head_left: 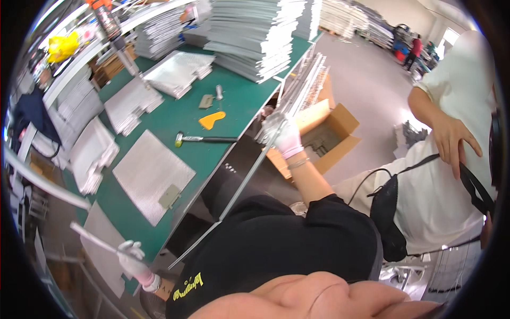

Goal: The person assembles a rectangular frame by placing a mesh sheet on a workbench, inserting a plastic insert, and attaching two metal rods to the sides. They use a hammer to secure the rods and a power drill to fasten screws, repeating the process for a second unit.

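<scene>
My left hand (133, 259), in a white glove, is at the table's near left edge, fingers closed round one end of a pale narrow strip (95, 236) that points away to the left. My right hand (282, 134), also gloved, reaches out past the table's right edge and closes on a long thin metal strip (245, 181), which slants back toward my body. Just beyond it stands a bundle of long metal strips (305, 87). On the green table (175, 119) lie a silver mesh sheet (151, 175) with a small grey plate (170, 196) on its corner, and a hammer (207, 139).
A yellow scraper (212, 120) lies beyond the hammer. Tall stacks of grey panels (241, 37) fill the table's far end. An orange power tool (103, 16) hangs above. An open cardboard box (340, 130) sits right of the table; a person in white (446, 127) stands close by.
</scene>
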